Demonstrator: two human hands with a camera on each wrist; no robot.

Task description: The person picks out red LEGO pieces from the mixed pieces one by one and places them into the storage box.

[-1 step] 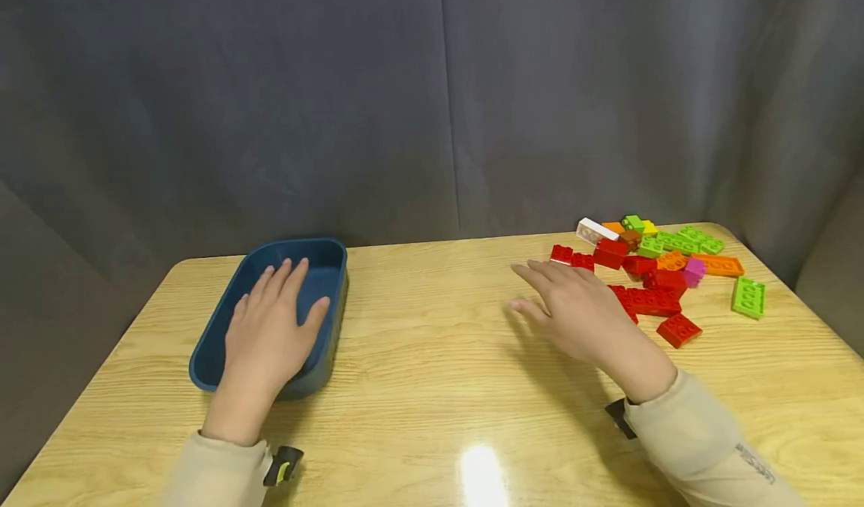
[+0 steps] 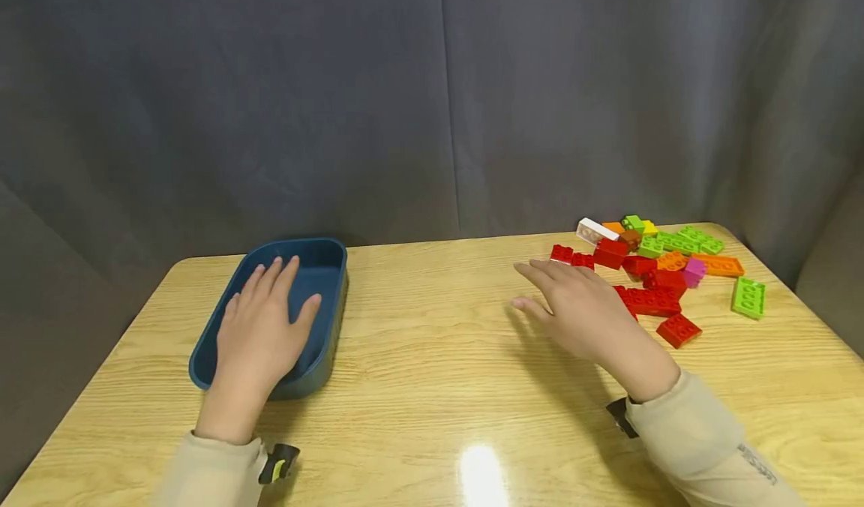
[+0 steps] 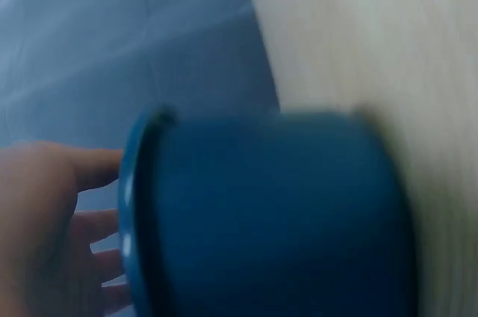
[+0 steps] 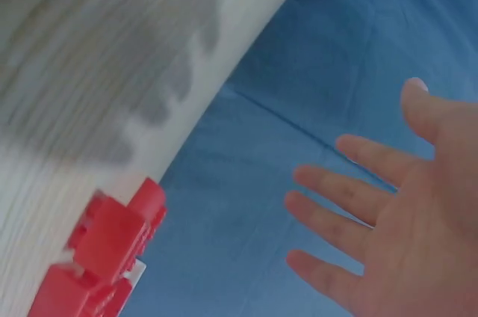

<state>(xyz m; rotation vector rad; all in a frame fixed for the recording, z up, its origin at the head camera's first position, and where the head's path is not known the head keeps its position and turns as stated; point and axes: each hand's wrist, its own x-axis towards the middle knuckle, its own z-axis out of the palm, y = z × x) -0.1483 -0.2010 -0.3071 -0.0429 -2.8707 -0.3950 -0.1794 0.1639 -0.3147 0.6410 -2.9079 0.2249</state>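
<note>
My left hand (image 2: 259, 334), fingers extended and thumb spread, hovers over a dark blue plastic bin (image 2: 331, 319) at the left of the table. In the left wrist view the bin's outer wall (image 3: 284, 212) fills the middle, and the fingers show beyond its rim. My right hand (image 2: 577, 308) hangs above the table with fingers spread, holding nothing. It is just left of a pile of toy building bricks, nearest to some red bricks (image 2: 562, 253), which it partly hides. The right wrist view shows its open palm (image 4: 426, 242) and red bricks (image 4: 108, 238) below.
Beyond the red ones lie a white brick (image 2: 597, 231), a pink brick (image 2: 694, 272), an orange plate (image 2: 718, 265) and several green bricks. One green brick (image 2: 749, 298) lies apart near the table's right edge. A grey curtain (image 2: 405, 109) hangs behind the wooden table (image 2: 418, 357).
My left hand has shifted slightly left and toward me over the bin. The right hand has drifted a touch to the right. Bin and bricks stay put.
</note>
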